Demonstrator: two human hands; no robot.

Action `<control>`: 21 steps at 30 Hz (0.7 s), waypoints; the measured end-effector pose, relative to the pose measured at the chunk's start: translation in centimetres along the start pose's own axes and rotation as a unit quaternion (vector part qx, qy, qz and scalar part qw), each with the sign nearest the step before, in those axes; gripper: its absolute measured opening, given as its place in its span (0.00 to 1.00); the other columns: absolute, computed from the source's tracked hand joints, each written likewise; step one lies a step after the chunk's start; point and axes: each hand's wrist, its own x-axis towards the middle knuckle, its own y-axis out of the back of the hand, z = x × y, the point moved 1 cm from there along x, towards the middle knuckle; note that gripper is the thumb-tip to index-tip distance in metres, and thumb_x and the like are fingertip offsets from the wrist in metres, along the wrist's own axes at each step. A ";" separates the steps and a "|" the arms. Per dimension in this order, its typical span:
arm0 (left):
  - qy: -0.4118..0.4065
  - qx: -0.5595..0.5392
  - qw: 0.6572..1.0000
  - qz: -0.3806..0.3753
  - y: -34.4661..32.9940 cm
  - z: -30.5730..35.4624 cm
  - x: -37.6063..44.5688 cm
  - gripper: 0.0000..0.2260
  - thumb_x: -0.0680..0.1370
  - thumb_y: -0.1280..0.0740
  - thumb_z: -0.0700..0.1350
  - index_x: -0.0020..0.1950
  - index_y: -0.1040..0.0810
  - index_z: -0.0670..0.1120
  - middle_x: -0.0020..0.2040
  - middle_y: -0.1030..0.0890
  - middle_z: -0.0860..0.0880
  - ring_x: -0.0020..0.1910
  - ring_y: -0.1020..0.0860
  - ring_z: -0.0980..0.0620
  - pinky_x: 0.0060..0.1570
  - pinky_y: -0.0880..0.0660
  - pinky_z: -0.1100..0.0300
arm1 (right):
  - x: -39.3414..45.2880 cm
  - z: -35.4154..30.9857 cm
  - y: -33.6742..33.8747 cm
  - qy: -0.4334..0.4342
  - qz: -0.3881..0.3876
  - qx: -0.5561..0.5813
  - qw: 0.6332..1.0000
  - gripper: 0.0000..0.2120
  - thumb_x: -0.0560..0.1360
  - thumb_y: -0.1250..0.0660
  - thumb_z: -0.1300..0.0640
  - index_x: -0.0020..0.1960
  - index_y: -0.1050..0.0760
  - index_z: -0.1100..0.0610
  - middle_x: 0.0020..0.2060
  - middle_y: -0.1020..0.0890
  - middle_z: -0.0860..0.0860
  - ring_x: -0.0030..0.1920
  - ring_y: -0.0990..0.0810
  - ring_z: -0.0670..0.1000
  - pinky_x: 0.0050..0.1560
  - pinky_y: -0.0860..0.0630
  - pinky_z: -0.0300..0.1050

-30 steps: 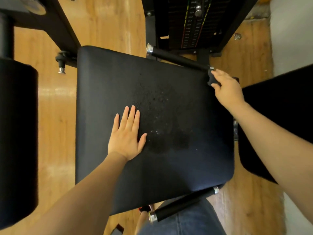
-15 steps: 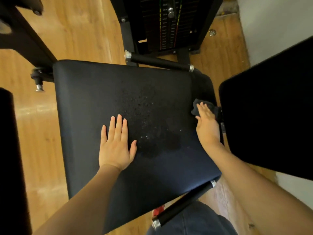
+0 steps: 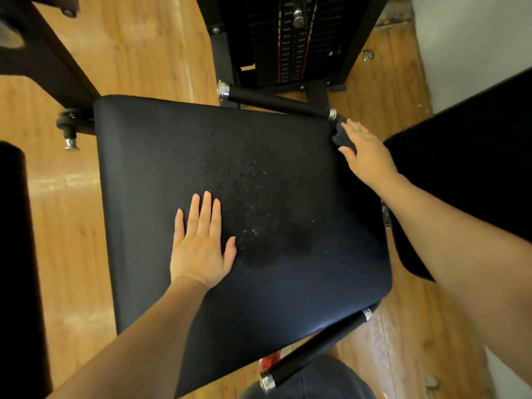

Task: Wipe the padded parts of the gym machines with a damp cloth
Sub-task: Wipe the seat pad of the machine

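The wiping step is under way on the big black square padded seat (image 3: 201, 156) of the gym machine. The right hand (image 3: 367, 152) presses a small dark bunched-up cloth (image 3: 342, 139) onto the far right corner of the seat, just beside the silver end of the far black round handle bar (image 3: 276, 102). Its fingers lie fairly flat over the cloth, and I cannot tell if the thumb curls under it. The left hand (image 3: 201, 243) lies flat on the seat with straight fingers, holding nothing; it looks like it is there to lean on. In the middle of the seat there is a wet patch with tiny shiny drops (image 3: 259, 214), so that part likely needs wiping. I think the next move is to pull the cloth from the corner across the wet middle, and the left hand may need to lift out of the way. The seat lies flat, face up, turned a little crooked in the view. Its sides look about the same length, so it has no clear long way. Another black handle bar (image 3: 313, 349) sits at the near edge, and a second dark pad (image 3: 475, 168) is to the right.
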 end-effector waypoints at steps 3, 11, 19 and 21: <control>-0.003 0.000 1.000 0.001 -0.1 -0.1 0.1 0.33 0.76 0.48 0.56 0.74 0.38 0.35 0.75 0.36 0.37 0.75 0.42 0.39 0.71 0.51 0.43 | -2.0 0.2 -1.9 -0.033 0.065 0.040 0.997 0.24 0.80 0.42 0.60 0.75 0.42 0.60 0.74 0.39 0.54 0.75 0.45 0.52 0.72 0.46 0.45; -0.007 -0.007 1.000 -0.003 0.0 -0.1 0.0 0.33 0.77 0.48 0.57 0.75 0.38 0.36 0.75 0.36 0.37 0.75 0.43 0.39 0.72 0.52 0.43 | -10.7 -0.1 -6.3 -0.097 0.123 0.014 0.988 0.22 0.81 0.43 0.60 0.73 0.41 0.63 0.72 0.37 0.57 0.74 0.41 0.53 0.71 0.38 0.49; -0.001 -0.004 1.000 -0.002 0.0 -0.1 -0.1 0.31 0.79 0.49 0.57 0.75 0.50 0.40 0.78 0.42 0.40 0.78 0.48 0.41 0.74 0.51 0.43 | -13.0 0.0 -4.8 -0.068 0.104 -0.009 0.992 0.20 0.80 0.42 0.63 0.71 0.37 0.65 0.70 0.32 0.59 0.72 0.37 0.56 0.71 0.43 0.48; 0.000 -0.011 1.000 0.003 0.0 -0.1 -0.1 0.32 0.78 0.51 0.58 0.75 0.48 0.39 0.77 0.39 0.39 0.77 0.45 0.41 0.73 0.51 0.43 | -10.2 -0.3 -3.0 -0.043 0.122 -0.036 0.991 0.21 0.79 0.42 0.64 0.71 0.37 0.65 0.70 0.33 0.60 0.72 0.37 0.57 0.72 0.44 0.49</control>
